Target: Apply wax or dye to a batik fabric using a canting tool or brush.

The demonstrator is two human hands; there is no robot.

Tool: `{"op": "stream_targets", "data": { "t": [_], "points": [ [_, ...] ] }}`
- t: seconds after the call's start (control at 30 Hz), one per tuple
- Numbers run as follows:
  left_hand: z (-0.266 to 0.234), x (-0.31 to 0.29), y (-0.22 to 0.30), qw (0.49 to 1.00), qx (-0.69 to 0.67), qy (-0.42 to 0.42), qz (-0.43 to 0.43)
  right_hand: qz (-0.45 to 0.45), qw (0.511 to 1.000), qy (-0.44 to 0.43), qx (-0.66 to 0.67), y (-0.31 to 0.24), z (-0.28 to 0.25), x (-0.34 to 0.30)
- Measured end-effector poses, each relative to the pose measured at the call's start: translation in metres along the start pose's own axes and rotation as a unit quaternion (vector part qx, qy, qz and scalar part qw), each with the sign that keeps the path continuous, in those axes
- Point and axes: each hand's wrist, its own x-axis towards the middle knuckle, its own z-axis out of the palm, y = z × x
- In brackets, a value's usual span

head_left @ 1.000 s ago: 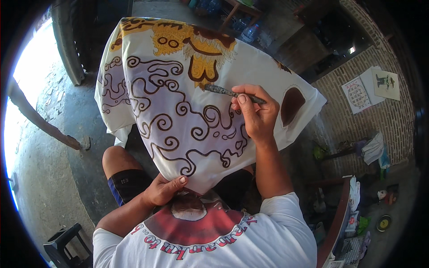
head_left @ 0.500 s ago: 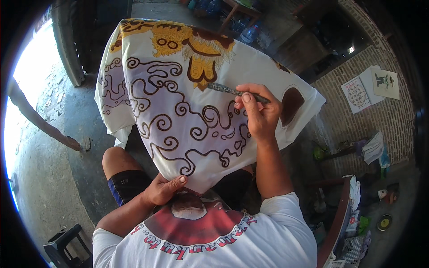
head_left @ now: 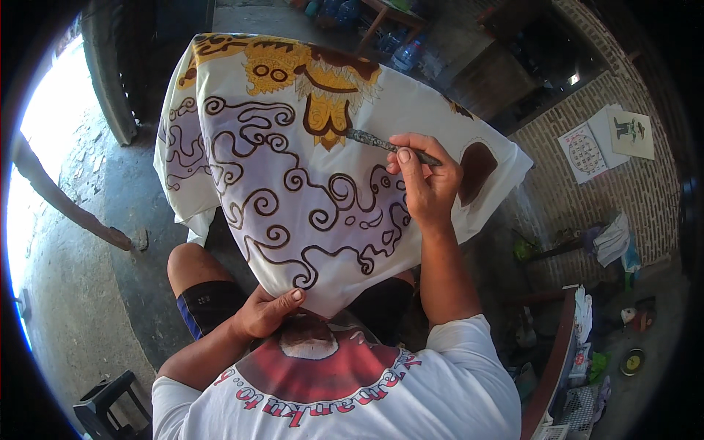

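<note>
A large white cloth (head_left: 411, 110) drapes away from my lap, with a lilac area, dark curling lines and yellow-and-brown figures. My right hand (head_left: 429, 180) is closed around a dark, speckled paintbrush (head_left: 378, 142), thumb against the fingers. The brush slants left, its tip at the right lower edge of a yellow lobed shape (head_left: 328, 117) outlined in brown. Whether the tip touches the cloth is hard to tell. At the near edge, my left hand (head_left: 268, 312) grips the cloth, thumb on top and fingers hidden beneath.
Plastic bottles (head_left: 408, 55) stand beyond the cloth by a wooden table (head_left: 381, 16). A dark stool (head_left: 110, 403) is at lower left, and a wooden pole (head_left: 73, 202) slants at left. Papers (head_left: 583, 152) hang on the brick wall (head_left: 638, 213) at right, above a cluttered bench (head_left: 557, 359).
The brush tip has moved slightly up and right, from near the yellow shape's lower point to its right edge. My left hand keeps its hold on the cloth.
</note>
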Motion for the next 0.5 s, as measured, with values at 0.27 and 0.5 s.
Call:
{"op": "stream_targets", "data": {
  "t": [0.27, 0.5],
  "points": [
    [-0.0025, 0.0005, -0.0035, 1.0, 0.014, 0.017, 0.003, -0.001, 0.999, -0.013, -0.035, 0.0041, 0.0029, 0.0008],
    [-0.0028, 0.0002, -0.0032, 1.0, 0.01, 0.012, 0.005, -0.011, 0.999, -0.02, -0.047, 0.0074, 0.0046, 0.0017]
  ]
}}
